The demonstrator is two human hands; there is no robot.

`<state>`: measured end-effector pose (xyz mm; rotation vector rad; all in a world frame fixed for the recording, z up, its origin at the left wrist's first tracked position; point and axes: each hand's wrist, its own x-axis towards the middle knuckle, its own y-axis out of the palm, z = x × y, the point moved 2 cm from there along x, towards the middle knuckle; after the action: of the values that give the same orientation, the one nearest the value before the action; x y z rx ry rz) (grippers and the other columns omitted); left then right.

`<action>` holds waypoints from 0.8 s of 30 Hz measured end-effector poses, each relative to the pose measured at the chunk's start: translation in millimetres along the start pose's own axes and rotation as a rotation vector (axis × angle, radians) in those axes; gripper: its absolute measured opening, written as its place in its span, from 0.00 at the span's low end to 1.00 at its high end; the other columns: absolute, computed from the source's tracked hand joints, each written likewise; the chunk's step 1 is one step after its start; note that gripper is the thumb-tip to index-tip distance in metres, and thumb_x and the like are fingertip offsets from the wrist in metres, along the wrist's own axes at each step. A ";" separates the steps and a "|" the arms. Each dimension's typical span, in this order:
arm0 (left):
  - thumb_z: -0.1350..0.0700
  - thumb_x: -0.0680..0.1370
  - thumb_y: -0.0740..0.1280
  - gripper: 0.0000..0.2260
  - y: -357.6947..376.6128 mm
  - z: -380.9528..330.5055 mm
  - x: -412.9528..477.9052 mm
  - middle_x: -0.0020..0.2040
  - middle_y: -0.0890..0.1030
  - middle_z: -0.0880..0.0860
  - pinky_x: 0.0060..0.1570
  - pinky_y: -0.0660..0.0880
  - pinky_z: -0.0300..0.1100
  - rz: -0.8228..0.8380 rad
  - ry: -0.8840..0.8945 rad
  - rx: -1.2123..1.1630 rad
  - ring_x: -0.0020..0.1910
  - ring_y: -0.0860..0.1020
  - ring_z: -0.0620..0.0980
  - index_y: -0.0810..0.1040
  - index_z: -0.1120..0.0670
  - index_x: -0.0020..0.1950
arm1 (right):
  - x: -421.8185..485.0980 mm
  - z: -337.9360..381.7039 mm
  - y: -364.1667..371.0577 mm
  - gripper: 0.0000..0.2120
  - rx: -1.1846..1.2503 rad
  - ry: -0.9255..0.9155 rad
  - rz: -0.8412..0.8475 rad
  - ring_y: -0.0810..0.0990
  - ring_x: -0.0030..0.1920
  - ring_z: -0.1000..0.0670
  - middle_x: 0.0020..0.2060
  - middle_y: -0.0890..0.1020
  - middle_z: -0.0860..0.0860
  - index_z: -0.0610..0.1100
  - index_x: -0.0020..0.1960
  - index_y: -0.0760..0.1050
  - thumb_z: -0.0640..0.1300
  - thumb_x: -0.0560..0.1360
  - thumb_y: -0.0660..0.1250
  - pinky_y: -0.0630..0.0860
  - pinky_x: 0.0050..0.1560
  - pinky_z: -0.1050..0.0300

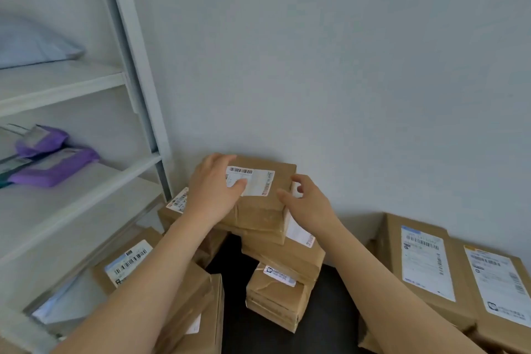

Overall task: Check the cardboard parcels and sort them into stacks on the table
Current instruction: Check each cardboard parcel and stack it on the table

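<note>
A brown cardboard parcel (pixel 264 207) with a white barcode label lies on top of a stack against the wall. My left hand (pixel 214 184) rests flat on its left side, the thumb across the label. My right hand (pixel 304 200) sits at its right edge with fingers spread, touching or nearly touching the box. Under it lie more parcels (pixel 283 256), and a small taped one (pixel 275 296) stands on the dark table (pixel 327 325). Another labelled parcel (pixel 135 264) lies to the left under my left forearm.
White shelving (pixel 86 181) stands at the left, holding purple packets (pixel 54 164) and a pale bag. Two large labelled parcels (pixel 431 264) lie at the right. The grey wall closes off the back.
</note>
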<state>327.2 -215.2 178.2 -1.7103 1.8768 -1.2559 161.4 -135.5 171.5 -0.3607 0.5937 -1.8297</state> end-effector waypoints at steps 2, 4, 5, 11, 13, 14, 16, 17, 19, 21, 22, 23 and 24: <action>0.51 0.76 0.67 0.24 -1.9 18.7 19.8 0.73 0.63 0.55 0.71 0.59 0.48 0.018 -0.032 0.005 0.72 0.62 0.55 0.68 0.50 0.72 | 12.3 5.6 10.3 0.29 0.046 0.039 -0.037 0.67 0.69 0.47 0.71 0.67 0.49 0.48 0.75 0.58 0.54 0.78 0.62 0.66 0.64 0.53; 0.48 0.76 0.67 0.27 -0.6 38.7 35.9 0.75 0.60 0.56 0.71 0.59 0.50 0.053 -0.069 0.011 0.74 0.59 0.54 0.65 0.50 0.73 | 24.3 6.8 21.0 0.30 0.091 0.099 -0.069 0.68 0.69 0.46 0.71 0.67 0.48 0.49 0.75 0.56 0.56 0.78 0.62 0.67 0.66 0.51; 0.46 0.76 0.67 0.28 1.1 44.8 40.0 0.75 0.59 0.55 0.70 0.60 0.50 0.078 -0.088 0.012 0.74 0.59 0.54 0.63 0.50 0.74 | 26.6 5.9 23.0 0.31 0.105 0.127 -0.076 0.69 0.68 0.46 0.71 0.68 0.48 0.50 0.76 0.55 0.56 0.77 0.62 0.68 0.66 0.50; 0.43 0.74 0.69 0.34 14.5 77.8 61.9 0.70 0.70 0.49 0.60 0.70 0.47 0.277 -0.248 -0.238 0.66 0.71 0.52 0.58 0.50 0.76 | 42.6 -0.2 41.1 0.39 0.194 0.272 -0.133 0.67 0.70 0.44 0.73 0.65 0.49 0.52 0.78 0.44 0.58 0.76 0.64 0.67 0.67 0.49; 0.44 0.74 0.70 0.33 19.3 80.6 61.9 0.63 0.76 0.47 0.57 0.74 0.47 0.314 -0.304 -0.350 0.58 0.76 0.50 0.61 0.51 0.74 | 43.6 -6.3 43.3 0.41 0.322 0.374 -0.122 0.68 0.69 0.44 0.72 0.65 0.49 0.50 0.78 0.46 0.57 0.74 0.66 0.68 0.68 0.47; 0.45 0.74 0.71 0.31 20.4 80.6 61.5 0.59 0.77 0.46 0.56 0.75 0.47 0.308 -0.316 -0.378 0.56 0.77 0.50 0.62 0.51 0.73 | 43.8 -9.9 44.8 0.40 0.404 0.436 -0.108 0.70 0.67 0.44 0.71 0.67 0.49 0.49 0.77 0.50 0.57 0.74 0.67 0.70 0.66 0.45; 0.47 0.74 0.71 0.28 20.8 78.5 60.3 0.56 0.78 0.46 0.55 0.76 0.50 0.286 -0.318 -0.387 0.54 0.78 0.50 0.65 0.51 0.71 | 41.7 -13.8 47.1 0.33 0.505 0.501 -0.068 0.76 0.59 0.47 0.63 0.75 0.49 0.47 0.73 0.62 0.57 0.73 0.69 0.75 0.58 0.48; 0.48 0.74 0.71 0.27 19.9 75.6 58.3 0.54 0.78 0.46 0.55 0.77 0.50 0.278 -0.311 -0.380 0.53 0.79 0.51 0.65 0.51 0.70 | 39.3 -13.8 47.4 0.29 0.515 0.496 -0.056 0.78 0.55 0.48 0.58 0.78 0.50 0.46 0.69 0.67 0.56 0.72 0.69 0.77 0.53 0.51; 0.48 0.75 0.70 0.26 16.6 69.0 53.9 0.52 0.77 0.44 0.55 0.76 0.50 0.254 -0.289 -0.369 0.53 0.78 0.50 0.65 0.51 0.70 | 35.4 -13.9 45.8 0.29 0.512 0.452 -0.063 0.79 0.54 0.50 0.57 0.79 0.51 0.47 0.67 0.68 0.56 0.71 0.70 0.78 0.49 0.54; 0.49 0.75 0.69 0.26 10.7 60.0 46.1 0.52 0.77 0.44 0.54 0.76 0.49 0.216 -0.274 -0.400 0.51 0.78 0.49 0.65 0.51 0.70 | 28.3 -12.4 39.1 0.29 0.499 0.403 -0.080 0.79 0.55 0.49 0.57 0.79 0.51 0.48 0.68 0.68 0.56 0.71 0.71 0.77 0.53 0.53; 0.50 0.76 0.69 0.26 7.8 55.7 42.6 0.54 0.77 0.45 0.53 0.76 0.48 0.194 -0.265 -0.421 0.51 0.78 0.49 0.65 0.51 0.71 | 25.0 -11.0 34.3 0.27 0.506 0.376 -0.086 0.79 0.53 0.50 0.56 0.80 0.51 0.48 0.66 0.68 0.55 0.71 0.71 0.77 0.53 0.53; 0.50 0.75 0.69 0.26 4.8 50.4 36.8 0.57 0.78 0.46 0.54 0.76 0.49 0.175 -0.256 -0.437 0.52 0.77 0.49 0.65 0.51 0.71 | 18.3 -9.2 28.4 0.26 0.527 0.347 -0.092 0.80 0.52 0.50 0.55 0.80 0.51 0.48 0.66 0.69 0.54 0.71 0.71 0.78 0.53 0.53; 0.49 0.75 0.70 0.27 2.6 46.4 32.6 0.59 0.78 0.47 0.55 0.76 0.50 0.156 -0.247 -0.443 0.54 0.77 0.49 0.65 0.51 0.71 | 13.6 -6.7 23.7 0.26 0.540 0.322 -0.100 0.81 0.51 0.49 0.54 0.80 0.51 0.48 0.65 0.69 0.53 0.71 0.71 0.79 0.53 0.52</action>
<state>351.3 -263.4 160.4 -1.7784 2.1913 -0.5646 172.1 -152.7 152.0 0.2749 0.2763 -2.0750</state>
